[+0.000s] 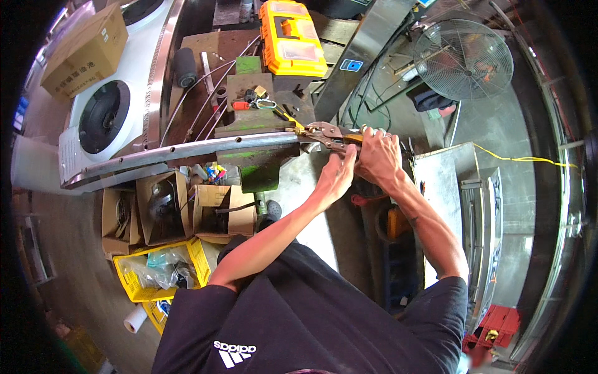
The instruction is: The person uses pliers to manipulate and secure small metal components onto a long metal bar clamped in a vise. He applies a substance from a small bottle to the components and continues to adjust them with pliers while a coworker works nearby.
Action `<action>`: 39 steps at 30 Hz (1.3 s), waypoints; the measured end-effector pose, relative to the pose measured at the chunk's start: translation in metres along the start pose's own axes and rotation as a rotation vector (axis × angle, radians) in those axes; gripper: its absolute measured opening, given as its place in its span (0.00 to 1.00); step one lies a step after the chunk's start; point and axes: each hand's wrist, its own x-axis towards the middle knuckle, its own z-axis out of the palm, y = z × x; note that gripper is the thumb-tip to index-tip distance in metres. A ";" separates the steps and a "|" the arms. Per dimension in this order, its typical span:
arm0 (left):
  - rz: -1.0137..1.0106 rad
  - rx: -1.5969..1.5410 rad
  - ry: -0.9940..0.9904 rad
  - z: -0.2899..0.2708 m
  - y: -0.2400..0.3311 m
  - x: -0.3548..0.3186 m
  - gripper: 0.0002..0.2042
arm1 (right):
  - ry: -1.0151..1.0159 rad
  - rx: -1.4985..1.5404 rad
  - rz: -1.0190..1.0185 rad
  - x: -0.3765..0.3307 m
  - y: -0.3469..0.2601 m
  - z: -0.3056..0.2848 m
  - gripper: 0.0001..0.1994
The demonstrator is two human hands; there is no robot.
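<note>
A long metal strip (205, 146) with several holes along it runs across the bench, curved in this view. At its right end is a pair of locking pliers (326, 132), its jaws at the strip's end. My right hand (381, 159) is wrapped round the pliers' handles, where an orange-yellow part shows. My left hand (337, 176) is closed at the lower handle, close beside my right hand; its fingertips are partly hidden. A yellow-handled tool (289, 118) lies just left of the pliers. Beyond the strip are a red-and-metal carabiner bunch (254, 104) and small parts.
A yellow toolbox (291, 40) stands at the back of the bench. White appliance panels (98, 118) with round black units and a carton (87, 53) are at left. Open cartons (163, 206) and a yellow crate (140, 277) sit below. A large fan (464, 59) stands back right.
</note>
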 end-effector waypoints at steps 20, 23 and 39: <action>-0.045 -0.768 -0.456 -0.023 -0.010 -0.009 0.23 | -0.445 0.330 0.258 -0.051 -0.069 -0.046 0.49; -0.104 -0.742 -0.495 -0.035 -0.007 -0.012 0.20 | -0.557 0.379 0.357 -0.049 -0.077 -0.053 0.56; -0.314 -0.494 -0.589 -0.081 0.000 -0.011 0.18 | -0.503 0.541 0.523 -0.063 -0.118 -0.035 0.51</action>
